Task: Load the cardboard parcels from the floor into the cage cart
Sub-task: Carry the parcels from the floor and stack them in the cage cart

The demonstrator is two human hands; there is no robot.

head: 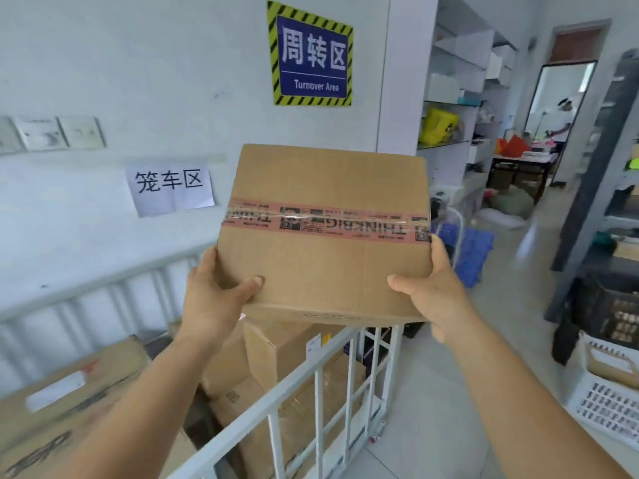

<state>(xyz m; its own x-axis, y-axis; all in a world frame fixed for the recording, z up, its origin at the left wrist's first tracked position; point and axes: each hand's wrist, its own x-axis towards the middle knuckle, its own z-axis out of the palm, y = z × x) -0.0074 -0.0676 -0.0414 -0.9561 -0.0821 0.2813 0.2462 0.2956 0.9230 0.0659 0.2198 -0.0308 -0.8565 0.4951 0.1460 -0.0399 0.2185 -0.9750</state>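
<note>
White warehouse wall behind, blue "Turnover Area" sign [313,53] up top. Left hand [214,299] and right hand [432,295] each grip a side of a taped cardboard parcel [325,233] (thumbs on top), held above the cage cart [311,385], with stacked parcels [276,354] below the hands.

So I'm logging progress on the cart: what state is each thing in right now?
Taped parcel: sealed, held up above the cart.
Left hand: grips the parcel's near left corner.
Right hand: grips its near right corner.
Cage cart: partly loaded with parcels.
</note>
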